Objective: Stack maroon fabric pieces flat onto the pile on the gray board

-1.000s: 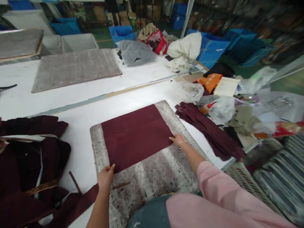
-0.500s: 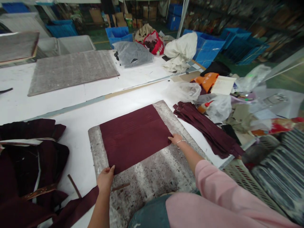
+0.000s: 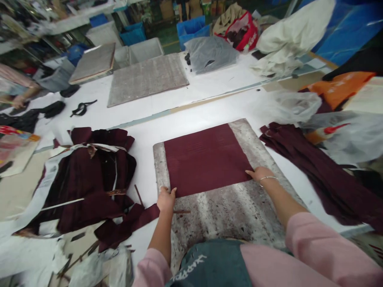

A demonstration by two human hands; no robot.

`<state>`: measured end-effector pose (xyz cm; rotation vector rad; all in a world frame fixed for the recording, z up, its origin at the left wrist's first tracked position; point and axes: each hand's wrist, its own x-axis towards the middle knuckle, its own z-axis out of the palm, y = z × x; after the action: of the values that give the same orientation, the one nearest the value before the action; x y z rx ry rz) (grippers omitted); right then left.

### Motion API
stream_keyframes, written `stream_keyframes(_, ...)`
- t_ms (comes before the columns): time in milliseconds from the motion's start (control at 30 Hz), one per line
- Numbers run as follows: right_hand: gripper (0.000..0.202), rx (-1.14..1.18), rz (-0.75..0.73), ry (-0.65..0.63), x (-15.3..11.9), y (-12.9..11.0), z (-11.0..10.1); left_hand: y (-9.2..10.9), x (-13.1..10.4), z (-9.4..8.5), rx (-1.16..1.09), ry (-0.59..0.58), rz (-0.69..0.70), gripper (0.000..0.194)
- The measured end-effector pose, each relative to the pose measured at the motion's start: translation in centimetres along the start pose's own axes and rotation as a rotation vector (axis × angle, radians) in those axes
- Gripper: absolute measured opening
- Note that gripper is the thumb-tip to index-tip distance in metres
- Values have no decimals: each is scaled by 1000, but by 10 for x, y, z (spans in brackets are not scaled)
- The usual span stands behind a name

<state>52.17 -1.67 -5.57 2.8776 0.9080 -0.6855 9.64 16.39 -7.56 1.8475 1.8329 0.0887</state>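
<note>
A flat rectangular piece of maroon fabric [image 3: 208, 159] lies on a worn, speckled grey board [image 3: 227, 211]. At its near left corner, my left hand [image 3: 166, 199] grips the cloth, thumb at the edge and a finger beside it on the board. My right hand [image 3: 261, 174], with a bracelet at the wrist, pinches the near right corner. The fabric lies smooth between both hands. A thin brown strip [image 3: 182, 211] rests on the board just right of my left wrist.
Bundled maroon pieces [image 3: 80, 179] tied with a white strip lie left; long maroon strips [image 3: 317, 171] lie right, beside a red-tipped bottle [image 3: 320, 134] and plastic bags. Across the table are another grey board [image 3: 149, 77] and a grey plastic bag [image 3: 211, 54]. A co-worker's arm [image 3: 24, 91] shows far left.
The view has swung left, bringing the tied bundle and a co-worker's arm into sight. Both hands stay at the fabric's near corners, and the fabric keeps its place on the board.
</note>
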Motion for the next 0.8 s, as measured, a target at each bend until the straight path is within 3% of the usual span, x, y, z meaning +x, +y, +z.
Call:
stream_keyframes(133,66,-23,15,-27,5,18,2,-6,-2,-3,-31,20,-4,36)
stream_keyframes(267,60,47,22,-39,5,30,9,-10,-3,-7,-70,23,-8,36)
stream_keyframes(500,43,96,76,132,-7,33,12,-17,6,-17,-107,31,-67,34)
stream_keyframes(633,37,77,55,279,-29,28,16,-11,12,-11,-107,5,-62,34)
stream_keyframes(700,39,63,-15,348,-41,19,24,-11,7,0,-88,129,25,37)
stream_keyframes(800,50,-12,-311,417,-56,0,45,-11,-14,21,-59,386,329,47)
